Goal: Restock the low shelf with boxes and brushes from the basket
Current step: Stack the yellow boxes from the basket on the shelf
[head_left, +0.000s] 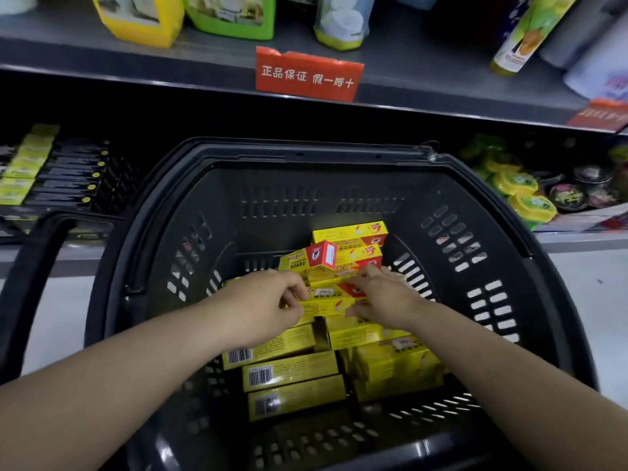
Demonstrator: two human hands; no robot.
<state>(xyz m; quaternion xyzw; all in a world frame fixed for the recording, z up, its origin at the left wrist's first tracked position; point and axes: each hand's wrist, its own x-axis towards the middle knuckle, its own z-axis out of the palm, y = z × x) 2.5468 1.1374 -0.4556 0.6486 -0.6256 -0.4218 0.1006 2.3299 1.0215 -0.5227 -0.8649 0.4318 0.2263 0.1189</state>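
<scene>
Peering down from the head view, I see both bare forearms reaching into a black slotted plastic shopping basket (452,185). Its near rim runs out of frame at the bottom, and its black handle (30,266) is cut off at the left edge.

Hidden or unclear: small print on the yellow cardboard boxes with red end panels (292,372) is too blurred for me to read. How deep the pile goes I cannot tell, since upper boxes cover the lower ones. No brush is visible in the basket from this angle. The low shelf (577,237) beyond the basket is dim; on its left I make out rows of black-and-yellow packs (57,175), on its right round yellow-lidded tubs (520,188), details lost in shadow.

Hand pose: left hand (261,300) palm down, fingers curled, thumb and fingertips pinching the left end of a yellow box (326,305) on top of the pile. Right hand (384,297) palm down, fingers bent, gripping the right end of the same box. The hands face each other across it, near the basket's middle.

Above, a red paper tag with white characters (307,74) hangs from the grey upper shelf edge (136,79).
</scene>
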